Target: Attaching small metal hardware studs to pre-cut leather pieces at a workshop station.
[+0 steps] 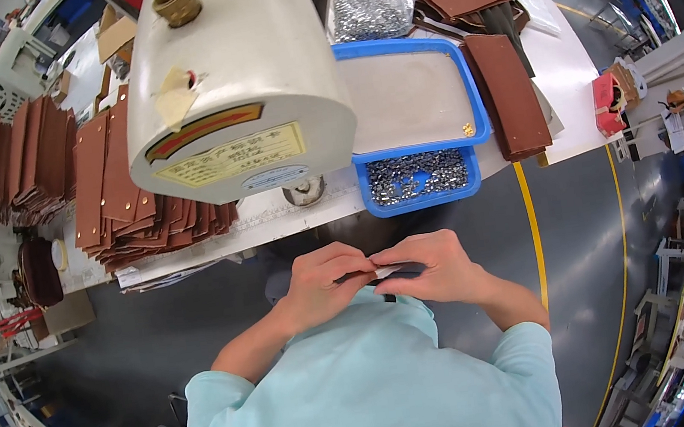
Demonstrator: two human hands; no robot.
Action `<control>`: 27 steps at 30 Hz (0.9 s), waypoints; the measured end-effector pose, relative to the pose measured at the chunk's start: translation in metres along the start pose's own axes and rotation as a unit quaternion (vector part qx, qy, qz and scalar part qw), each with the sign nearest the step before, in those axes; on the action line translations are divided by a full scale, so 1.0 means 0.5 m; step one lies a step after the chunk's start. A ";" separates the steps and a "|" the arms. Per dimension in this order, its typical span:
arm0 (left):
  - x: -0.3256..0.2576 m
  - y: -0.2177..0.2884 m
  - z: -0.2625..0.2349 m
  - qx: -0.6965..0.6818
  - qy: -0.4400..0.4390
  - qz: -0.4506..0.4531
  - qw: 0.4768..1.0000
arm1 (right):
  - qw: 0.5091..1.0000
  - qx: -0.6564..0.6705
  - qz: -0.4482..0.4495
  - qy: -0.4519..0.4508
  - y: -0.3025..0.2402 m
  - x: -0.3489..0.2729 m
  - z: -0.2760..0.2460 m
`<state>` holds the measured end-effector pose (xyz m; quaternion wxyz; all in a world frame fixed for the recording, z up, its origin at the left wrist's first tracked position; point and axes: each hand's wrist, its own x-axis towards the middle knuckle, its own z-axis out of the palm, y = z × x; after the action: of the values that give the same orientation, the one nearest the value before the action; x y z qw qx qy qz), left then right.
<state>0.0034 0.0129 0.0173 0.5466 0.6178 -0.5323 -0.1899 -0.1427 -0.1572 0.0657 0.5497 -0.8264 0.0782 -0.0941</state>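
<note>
In front of my body, below the table's front edge, my left hand (326, 279) and my right hand (435, 267) meet with their fingertips almost touching. Both are closed in a pinch. Between them shows a small pale piece (385, 272), mostly covered by the fingers and too small to name. Just beyond the hands, at the table edge, lies a blue tray (377, 206) of small shiny metal fasteners. A larger shallow blue tray (477, 100) overlaps its far side, with a few gold-coloured bits in its right corner.
A big cream-coloured machine head (234, 81) overhangs the table ahead. Brown leather pieces (109, 179) with metal studs are piled at left, and another brown stack (506, 92) lies right of the trays. Behind is a clear bag (372, 15) of metal parts.
</note>
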 end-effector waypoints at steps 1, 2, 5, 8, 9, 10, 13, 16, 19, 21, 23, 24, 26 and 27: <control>-0.003 0.005 0.003 0.008 0.008 -0.026 1.000 | 1.000 -0.003 0.001 0.005 0.004 -0.001 0.002; -0.003 0.013 0.005 0.006 0.004 -0.023 1.000 | 1.000 -0.013 0.009 0.006 0.013 -0.002 0.005; -0.006 0.029 0.010 0.059 0.004 -0.049 0.997 | 0.999 -0.005 0.020 0.026 0.029 -0.006 0.014; -0.010 0.027 0.013 0.059 0.003 -0.048 0.997 | 0.999 0.025 0.010 0.044 0.035 -0.004 0.016; -0.010 0.028 0.015 0.019 0.021 -0.064 0.998 | 0.998 0.035 -0.001 0.043 0.036 -0.003 0.017; -0.005 0.030 0.017 -0.023 0.039 -0.079 0.996 | 0.998 0.034 -0.001 0.046 0.038 -0.003 0.018; 0.011 0.053 0.010 -0.072 0.010 -0.134 0.988 | 0.997 0.032 -0.032 0.059 0.049 -0.002 0.023; 0.013 0.051 0.014 -0.076 -0.032 -0.228 0.970 | 0.994 0.007 -0.076 0.073 0.074 -0.008 0.035; 0.031 0.046 0.006 -0.037 -0.103 -0.217 0.970 | 0.992 -0.009 -0.097 0.083 0.092 -0.011 0.042; 0.032 0.040 0.009 -0.028 -0.115 -0.202 0.972 | 0.982 -0.009 -0.152 0.109 0.101 -0.010 0.046; 0.030 0.027 0.013 -0.034 -0.093 -0.182 0.978 | 0.980 -0.007 -0.158 0.117 0.109 -0.008 0.048; 0.031 0.025 0.008 -0.034 -0.094 -0.180 0.979 | 0.979 -0.002 -0.165 0.123 0.110 -0.009 0.048; 0.039 0.018 -0.004 -0.049 -0.136 -0.199 0.969 | 0.993 0.014 -0.096 0.073 0.094 -0.006 0.035; 0.042 0.014 -0.003 -0.049 -0.136 -0.197 0.970 | 0.999 0.033 -0.027 0.022 0.080 -0.003 0.024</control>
<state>0.0091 -0.0033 0.0313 0.4504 0.6513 -0.4593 -0.4024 -0.1422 -0.1614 0.0239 0.5721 -0.8074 0.0649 -0.1289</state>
